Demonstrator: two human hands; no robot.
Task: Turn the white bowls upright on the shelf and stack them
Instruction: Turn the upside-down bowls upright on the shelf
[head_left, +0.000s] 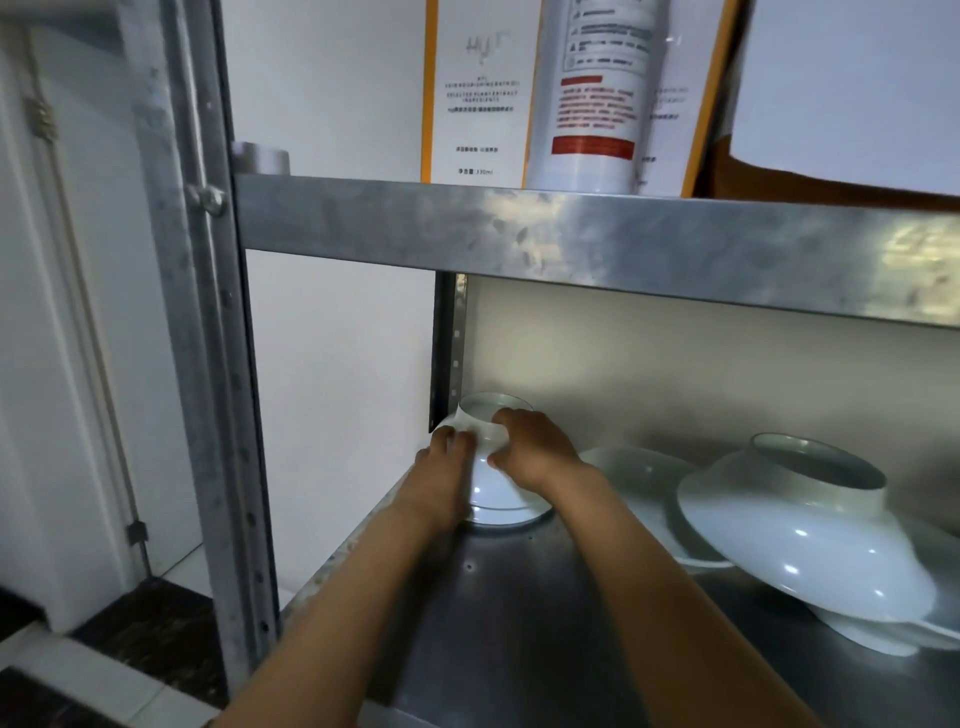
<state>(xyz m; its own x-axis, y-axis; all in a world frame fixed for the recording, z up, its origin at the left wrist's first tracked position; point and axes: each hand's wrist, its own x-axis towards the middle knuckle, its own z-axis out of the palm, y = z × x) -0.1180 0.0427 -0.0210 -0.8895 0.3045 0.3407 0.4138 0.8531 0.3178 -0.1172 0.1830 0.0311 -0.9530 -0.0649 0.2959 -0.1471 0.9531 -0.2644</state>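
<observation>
Steel shelf (519, 597): left hand (441, 467), right hand (535, 447) both clamped on inverted white bowl (493, 483).

- Shelf (519, 597): three upturned bowls on it.
- Small bowl (493, 488) at 10 o'clock, back-left corner — left hand (441, 467) and right hand (535, 452) on either side of it.
- Big bowl (800, 540) at 3 o'clock, tilted.
- Middle bowl (639, 478) between them, behind the big one.
</observation>
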